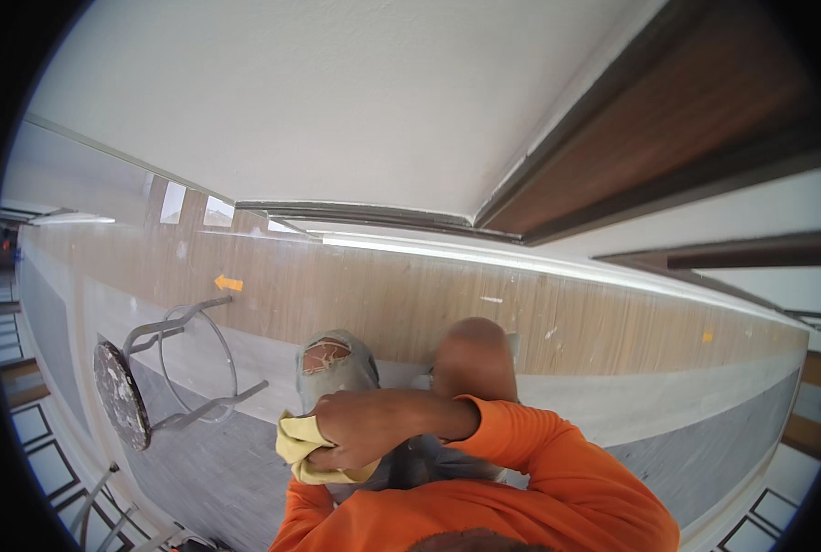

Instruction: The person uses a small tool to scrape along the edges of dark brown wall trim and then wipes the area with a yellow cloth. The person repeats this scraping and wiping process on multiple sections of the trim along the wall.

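Note:
My right hand [355, 428] reaches across my lap to the left, its fingers closed on a folded yellow sheet [300, 441]. Whether the sheet is sandpaper or cloth I cannot tell. My left hand is hidden; only its orange sleeve [308, 498] shows, just below the sheet. The held sheet is close to my left knee [327, 355], where the worn jeans are torn open. My right knee [476, 355] is bent beside it, slightly blurred.
Left of me is a stool with a paint-flecked round seat [122, 397] and bent metal legs [203, 410]. A white wall [300, 103] with a dark wooden door frame [658, 131] rises ahead. The wood-patterned floor [410, 290] bears an orange arrow [229, 283].

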`<action>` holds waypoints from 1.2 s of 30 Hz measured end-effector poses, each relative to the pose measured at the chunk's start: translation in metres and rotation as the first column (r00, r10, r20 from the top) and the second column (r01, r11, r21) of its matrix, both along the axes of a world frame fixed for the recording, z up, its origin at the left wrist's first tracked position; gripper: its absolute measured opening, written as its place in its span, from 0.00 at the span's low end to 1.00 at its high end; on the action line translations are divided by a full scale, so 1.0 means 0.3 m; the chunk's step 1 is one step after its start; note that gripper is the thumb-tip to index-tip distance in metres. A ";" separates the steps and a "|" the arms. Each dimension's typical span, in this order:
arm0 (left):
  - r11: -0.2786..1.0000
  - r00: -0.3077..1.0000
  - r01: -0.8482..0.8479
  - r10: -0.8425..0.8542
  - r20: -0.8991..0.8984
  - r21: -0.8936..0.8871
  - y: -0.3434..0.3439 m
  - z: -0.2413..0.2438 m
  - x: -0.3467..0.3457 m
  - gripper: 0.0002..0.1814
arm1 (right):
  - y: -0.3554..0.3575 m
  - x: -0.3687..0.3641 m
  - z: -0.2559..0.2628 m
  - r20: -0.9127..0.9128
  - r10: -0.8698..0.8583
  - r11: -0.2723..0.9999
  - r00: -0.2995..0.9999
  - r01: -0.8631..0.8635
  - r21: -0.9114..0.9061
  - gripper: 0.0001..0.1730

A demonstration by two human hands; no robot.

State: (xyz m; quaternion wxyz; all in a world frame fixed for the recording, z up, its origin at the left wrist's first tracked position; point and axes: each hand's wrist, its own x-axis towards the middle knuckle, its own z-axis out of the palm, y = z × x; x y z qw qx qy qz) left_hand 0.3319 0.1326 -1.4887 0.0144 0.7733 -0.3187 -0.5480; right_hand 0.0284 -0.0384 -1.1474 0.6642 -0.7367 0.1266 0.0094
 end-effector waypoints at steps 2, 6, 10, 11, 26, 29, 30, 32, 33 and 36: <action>0.998 0.999 -0.039 0.039 0.009 0.057 0.083 0.015 -0.004 0.18 | -0.030 0.011 -0.016 0.052 0.078 0.993 0.996 -0.082 0.083 0.20; 0.992 0.992 -0.126 0.126 0.022 0.017 0.095 0.102 -0.019 0.17 | -0.120 -0.001 -0.058 0.255 0.064 0.949 0.965 -0.138 0.282 0.17; 0.982 0.983 -0.186 0.186 0.003 -0.032 0.088 0.145 -0.049 0.17 | -0.206 0.028 -0.101 0.410 -0.016 0.881 0.912 -0.182 0.437 0.18; 0.979 0.980 -0.200 0.200 0.000 -0.039 0.100 0.153 -0.067 0.17 | -0.221 0.026 -0.115 0.421 -0.032 0.859 0.907 -0.190 0.475 0.18; 0.569 0.759 -0.634 0.330 -0.561 -0.524 -0.373 0.522 0.040 0.16 | -0.398 0.110 -0.400 -0.189 -0.407 0.908 0.894 0.418 0.024 0.25; 0.304 0.393 -0.897 0.217 -0.893 -0.321 -0.597 0.597 0.262 0.19 | -0.373 0.060 -0.465 -0.295 -0.468 0.877 0.833 0.480 -0.035 0.27; 0.331 0.446 -0.846 0.010 -0.895 -0.417 -0.682 0.695 0.304 0.20 | -0.373 0.072 -0.475 -0.330 -0.499 0.855 0.801 0.517 -0.038 0.28; 0.411 0.480 -0.685 -0.367 -0.797 -0.602 -0.774 0.851 0.279 0.21 | -0.338 0.096 -0.357 -0.288 -0.605 0.772 0.743 0.636 0.019 0.30; 0.459 0.449 -0.557 -0.535 -0.716 -0.693 -0.828 0.927 0.225 0.21 | -0.309 0.106 -0.286 -0.274 -0.654 0.721 0.705 0.691 0.056 0.31; 0.513 0.424 0.025 -0.782 -0.456 -0.858 -0.896 1.059 0.033 0.16 | -0.239 0.149 -0.171 -0.062 -0.853 0.494 0.517 0.841 0.222 0.33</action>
